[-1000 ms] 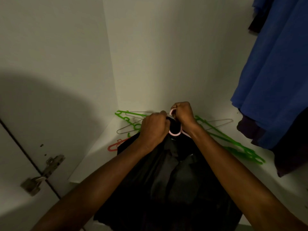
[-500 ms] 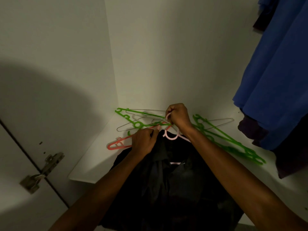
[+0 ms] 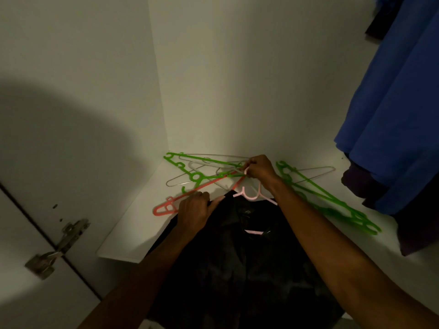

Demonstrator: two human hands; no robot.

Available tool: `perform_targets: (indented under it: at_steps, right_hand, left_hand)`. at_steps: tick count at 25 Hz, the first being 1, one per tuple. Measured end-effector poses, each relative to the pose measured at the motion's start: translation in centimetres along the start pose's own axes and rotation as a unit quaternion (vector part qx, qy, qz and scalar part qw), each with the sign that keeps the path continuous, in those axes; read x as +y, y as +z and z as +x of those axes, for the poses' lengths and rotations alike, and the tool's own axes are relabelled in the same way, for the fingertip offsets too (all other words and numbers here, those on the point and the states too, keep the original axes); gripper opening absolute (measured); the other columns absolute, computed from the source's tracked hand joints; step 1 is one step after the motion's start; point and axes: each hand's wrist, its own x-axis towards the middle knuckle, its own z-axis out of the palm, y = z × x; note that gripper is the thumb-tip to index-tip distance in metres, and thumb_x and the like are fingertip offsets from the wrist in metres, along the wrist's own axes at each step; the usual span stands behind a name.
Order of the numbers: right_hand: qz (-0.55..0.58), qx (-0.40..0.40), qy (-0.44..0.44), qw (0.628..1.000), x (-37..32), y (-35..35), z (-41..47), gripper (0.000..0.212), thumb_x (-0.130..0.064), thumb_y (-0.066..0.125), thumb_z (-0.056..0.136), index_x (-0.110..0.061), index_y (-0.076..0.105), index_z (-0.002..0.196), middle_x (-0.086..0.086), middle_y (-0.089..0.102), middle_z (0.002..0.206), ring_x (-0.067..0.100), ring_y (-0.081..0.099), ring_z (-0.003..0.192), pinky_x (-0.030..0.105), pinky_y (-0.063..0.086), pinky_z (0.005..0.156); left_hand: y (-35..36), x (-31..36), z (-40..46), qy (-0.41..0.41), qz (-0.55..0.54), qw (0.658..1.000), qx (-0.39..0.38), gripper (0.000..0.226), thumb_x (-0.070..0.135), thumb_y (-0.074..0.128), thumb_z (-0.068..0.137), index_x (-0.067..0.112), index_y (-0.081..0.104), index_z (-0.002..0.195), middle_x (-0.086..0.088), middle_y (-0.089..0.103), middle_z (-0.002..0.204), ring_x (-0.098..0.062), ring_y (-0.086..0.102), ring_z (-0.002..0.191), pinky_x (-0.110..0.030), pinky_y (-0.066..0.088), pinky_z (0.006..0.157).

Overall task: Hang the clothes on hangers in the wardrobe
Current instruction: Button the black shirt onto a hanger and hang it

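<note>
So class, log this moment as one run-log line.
left hand: grips black shirt | right hand: holds pink hanger hook | stage: fitting shirt

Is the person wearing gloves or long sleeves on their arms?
No. Both arms are bare all the way to the bottom of the picture, with no sleeve in view. The left hand and right hand have no gloves, and no ring, watch or bracelet shows on them in the dim light.
</note>
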Motion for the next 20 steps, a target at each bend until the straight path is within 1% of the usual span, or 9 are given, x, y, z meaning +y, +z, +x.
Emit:
perform_targets:
  at_steps: [1,3,6,8,10,13,15,17,20]
  right_hand:
    - [-0.022,-0.020,-0.010,1.000,0.0,-0.1,-0.7,0.020,0.002,0.068,0.070,-0.014,0.076,0.078,0.002,0.074,0.075,0.019,0.067,0.072,0.030,0.051,0.068]
    - [-0.093,0.011,-0.062,0.994,0.9,-0.6,-2.6,0.036,-0.017,0.071,0.066,-0.016,0.072,0.102,0.007,0.074,0.101,0.025,0.068,0.094,0.036,0.055,0.082]
    - [-0.196,0.125,-0.127,0.964,3.0,-2.8,-8.7,0.052,-0.017,0.069,0.065,-0.015,0.064,0.117,0.011,0.068,0.111,0.035,0.060,0.105,0.043,0.051,0.088]
    - [-0.129,0.211,-0.104,0.963,5.0,-4.8,-14.1,0.031,-0.013,0.069,0.071,-0.016,0.067,0.102,0.005,0.070,0.098,0.031,0.064,0.094,0.040,0.052,0.080]
    - [-0.050,0.268,-0.017,0.962,6.8,-6.0,-19.0,0.005,-0.020,0.066,0.078,-0.018,0.067,0.081,0.000,0.070,0.082,0.027,0.067,0.079,0.036,0.053,0.072]
    - [-0.020,0.224,0.128,0.966,8.9,-4.9,-22.7,0.039,-0.050,0.051,0.077,-0.015,0.065,0.067,0.003,0.069,0.069,0.028,0.067,0.070,0.040,0.056,0.073]
    - [-0.009,0.171,0.199,0.965,9.1,-3.1,-22.9,0.053,-0.065,0.054,0.073,-0.014,0.067,0.064,0.002,0.070,0.065,0.028,0.068,0.065,0.039,0.057,0.070]
    - [0.067,0.148,0.209,0.964,8.8,-1.0,-22.4,0.049,-0.057,0.072,0.076,-0.011,0.068,0.061,0.003,0.070,0.059,0.027,0.067,0.052,0.035,0.055,0.059]
    - [0.189,0.193,0.158,0.950,8.7,1.2,-22.0,0.025,-0.013,0.081,0.083,-0.009,0.067,0.063,0.005,0.068,0.056,0.023,0.062,0.039,0.033,0.049,0.052]
  left_hand:
    - [0.0,-0.2,0.1,0.006,-0.014,1.000,-0.007,0.074,0.081,0.035,0.091,0.016,0.059,0.067,-0.003,0.061,0.067,-0.024,0.061,0.063,-0.032,0.042,0.054]
    - [0.1,-0.5,0.3,0.035,-0.062,0.997,-0.016,0.073,0.090,0.045,0.079,0.020,0.064,0.078,0.002,0.065,0.076,-0.020,0.063,0.072,-0.032,0.045,0.060]
    - [0.4,-0.4,0.1,0.073,-0.076,0.994,-0.004,0.068,0.088,0.060,0.070,0.025,0.071,0.092,0.005,0.069,0.085,-0.018,0.067,0.081,-0.032,0.051,0.065]
    - [1.1,-0.6,0.1,0.085,-0.063,0.994,0.018,0.058,0.082,0.065,0.075,0.027,0.076,0.089,0.004,0.068,0.081,-0.019,0.066,0.077,-0.034,0.052,0.062]
    - [1.4,-1.1,0.4,0.091,-0.079,0.992,0.021,0.048,0.073,0.070,0.081,0.026,0.080,0.086,0.004,0.068,0.078,-0.018,0.064,0.073,-0.036,0.051,0.060]
    - [1.9,-1.7,0.9,0.091,-0.097,0.991,0.014,0.046,0.067,0.071,0.084,0.022,0.082,0.082,0.003,0.070,0.077,-0.017,0.064,0.071,-0.031,0.049,0.065]
    - [1.8,-1.0,1.2,0.097,-0.092,0.991,-0.003,0.046,0.066,0.071,0.083,0.022,0.083,0.082,0.002,0.070,0.074,-0.018,0.063,0.069,-0.026,0.043,0.066]
    - [1.3,0.3,1.2,0.084,-0.069,0.994,-0.022,0.044,0.064,0.073,0.083,0.021,0.083,0.083,-0.001,0.069,0.073,-0.020,0.063,0.068,-0.027,0.039,0.065]
    - [-0.2,2.6,-0.1,0.003,-0.036,0.999,0.005,0.028,0.045,0.080,0.084,0.018,0.077,0.081,-0.005,0.066,0.077,-0.026,0.063,0.072,-0.032,0.046,0.062]
